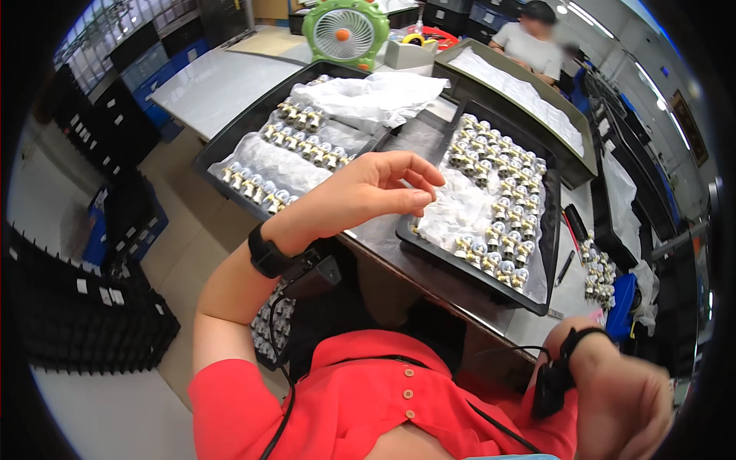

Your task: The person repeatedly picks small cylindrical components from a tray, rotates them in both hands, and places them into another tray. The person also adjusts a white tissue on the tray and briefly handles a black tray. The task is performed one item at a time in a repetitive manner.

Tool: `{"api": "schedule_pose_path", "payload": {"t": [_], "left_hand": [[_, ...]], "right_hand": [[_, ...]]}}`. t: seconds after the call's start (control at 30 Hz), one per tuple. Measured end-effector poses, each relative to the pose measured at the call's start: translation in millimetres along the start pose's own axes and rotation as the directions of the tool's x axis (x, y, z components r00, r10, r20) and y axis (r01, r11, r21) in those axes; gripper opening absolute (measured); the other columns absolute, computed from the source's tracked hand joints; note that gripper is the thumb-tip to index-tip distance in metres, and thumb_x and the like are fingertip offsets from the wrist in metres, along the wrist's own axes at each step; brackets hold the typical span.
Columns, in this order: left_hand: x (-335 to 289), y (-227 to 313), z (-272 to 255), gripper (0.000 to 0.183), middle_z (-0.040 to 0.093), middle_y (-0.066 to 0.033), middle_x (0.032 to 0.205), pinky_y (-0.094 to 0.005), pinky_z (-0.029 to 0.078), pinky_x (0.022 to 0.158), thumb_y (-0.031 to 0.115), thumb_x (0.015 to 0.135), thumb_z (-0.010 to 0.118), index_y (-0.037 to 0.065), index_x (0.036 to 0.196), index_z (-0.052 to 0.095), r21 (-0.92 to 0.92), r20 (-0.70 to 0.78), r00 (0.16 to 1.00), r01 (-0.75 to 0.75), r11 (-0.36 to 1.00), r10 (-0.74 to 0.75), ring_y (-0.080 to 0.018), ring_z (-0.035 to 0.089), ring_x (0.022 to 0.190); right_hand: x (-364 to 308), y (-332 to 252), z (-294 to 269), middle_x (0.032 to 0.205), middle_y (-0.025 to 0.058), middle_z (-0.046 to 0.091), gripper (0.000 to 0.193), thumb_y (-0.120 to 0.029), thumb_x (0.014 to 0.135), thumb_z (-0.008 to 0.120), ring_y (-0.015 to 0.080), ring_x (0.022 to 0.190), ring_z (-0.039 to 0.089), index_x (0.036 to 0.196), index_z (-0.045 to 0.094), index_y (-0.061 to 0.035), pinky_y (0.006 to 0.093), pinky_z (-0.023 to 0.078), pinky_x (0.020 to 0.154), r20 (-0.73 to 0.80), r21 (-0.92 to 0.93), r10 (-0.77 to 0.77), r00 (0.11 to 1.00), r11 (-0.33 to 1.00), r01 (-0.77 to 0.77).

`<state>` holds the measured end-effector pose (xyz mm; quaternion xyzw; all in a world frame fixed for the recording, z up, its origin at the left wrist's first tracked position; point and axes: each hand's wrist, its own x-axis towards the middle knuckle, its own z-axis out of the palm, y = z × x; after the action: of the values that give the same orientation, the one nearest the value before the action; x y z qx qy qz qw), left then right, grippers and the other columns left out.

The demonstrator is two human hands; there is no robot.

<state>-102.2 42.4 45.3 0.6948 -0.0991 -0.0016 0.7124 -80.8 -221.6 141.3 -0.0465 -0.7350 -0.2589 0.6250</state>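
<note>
My left hand (383,188) hangs over the gap between two black trays, its thumb and loosely curved fingers apart, with nothing visible in them. Its fingertips are nearest the right black tray (468,270), which holds rows of small figurines (510,207) with clear round heads and gold and dark parts. Crumpled white film (458,205) covers that tray's left side. The left black tray (205,159) holds more figurines (249,185) among white sheets. My right hand (625,399) is low at the right, off the table's edge; its fingers are smeared by motion.
A green fan (343,34) stands behind the trays. An olive bin (579,157) lined with white film is at the back right. More figurines (598,272) and a pen (566,267) lie right of the tray. Black crates (92,307) stack at left. A person (530,42) sits beyond.
</note>
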Motion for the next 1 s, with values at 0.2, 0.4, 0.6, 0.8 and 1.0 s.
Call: {"api": "schedule_pose_path", "payload": {"t": [0.2, 0.4, 0.6, 0.8, 1.0], "left_hand": [[70.8, -15.8, -2.9, 0.029, 0.062, -0.0037, 0.099, -0.0235, 0.047, 0.074, 0.022, 0.086, 0.060, 0.006, 0.111, 0.055, -0.247, 0.071, 0.993, 0.113, 0.962, -0.098, -0.0097, 0.060, 0.084], [103.8, -66.7, -25.1, 0.034, 0.058, -0.0064, 0.106, -0.0294, 0.046, 0.079, 0.020, 0.086, 0.060, 0.009, 0.117, 0.051, -0.340, 0.014, 0.983, 0.179, 0.923, -0.186, -0.0169, 0.058, 0.092], [96.3, -74.5, -13.0, 0.031, 0.059, -0.0071, 0.100, -0.0277, 0.051, 0.070, 0.015, 0.087, 0.057, 0.005, 0.115, 0.050, -0.418, 0.015, 0.983, 0.173, 0.892, -0.184, -0.0175, 0.061, 0.082], [95.7, -76.2, 2.8, 0.027, 0.060, -0.0077, 0.095, -0.0259, 0.050, 0.068, 0.014, 0.087, 0.056, 0.004, 0.111, 0.051, -0.376, 0.073, 0.972, 0.234, 0.897, -0.223, -0.0167, 0.061, 0.080], [97.4, -81.0, 3.4, 0.027, 0.060, -0.0081, 0.094, -0.0259, 0.050, 0.067, 0.014, 0.086, 0.057, 0.003, 0.111, 0.052, -0.343, 0.083, 0.965, 0.262, 0.902, -0.249, -0.0166, 0.061, 0.078]], "right_hand": [[-57.3, 66.0, -81.0, 0.082, 0.0051, 0.060, 0.019, -0.018, 0.086, 0.054, 0.0097, 0.071, 0.054, 0.089, 0.064, -0.0022, 0.0223, 0.042, 0.064, -0.420, -0.488, 0.524, 0.741, 0.558, -0.671], [-229.6, 129.8, -201.9, 0.096, 0.0145, 0.065, 0.039, -0.021, 0.074, 0.072, 0.0216, 0.082, 0.064, 0.105, 0.061, -0.0008, 0.0326, 0.050, 0.074, -0.347, -0.764, 0.936, -0.060, -0.319, -0.560], [-283.7, 105.8, -197.0, 0.101, 0.0226, 0.057, 0.048, -0.025, 0.063, 0.072, 0.0382, 0.090, 0.059, 0.102, 0.058, -0.0023, 0.0447, 0.050, 0.075, -0.480, -0.855, 0.867, -0.136, -0.497, -0.150], [-296.4, 103.5, -197.5, 0.104, 0.0235, 0.053, 0.039, -0.014, 0.067, 0.068, 0.0397, 0.090, 0.058, 0.102, 0.057, -0.0028, 0.0453, 0.049, 0.076, -0.494, -0.831, 0.852, -0.177, -0.522, -0.193], [-290.6, 103.2, -192.7, 0.107, 0.0239, 0.050, 0.041, -0.008, 0.067, 0.064, 0.0407, 0.092, 0.057, 0.106, 0.052, -0.0028, 0.0442, 0.048, 0.079, -0.487, -0.789, 0.855, -0.179, -0.519, -0.330]]}}
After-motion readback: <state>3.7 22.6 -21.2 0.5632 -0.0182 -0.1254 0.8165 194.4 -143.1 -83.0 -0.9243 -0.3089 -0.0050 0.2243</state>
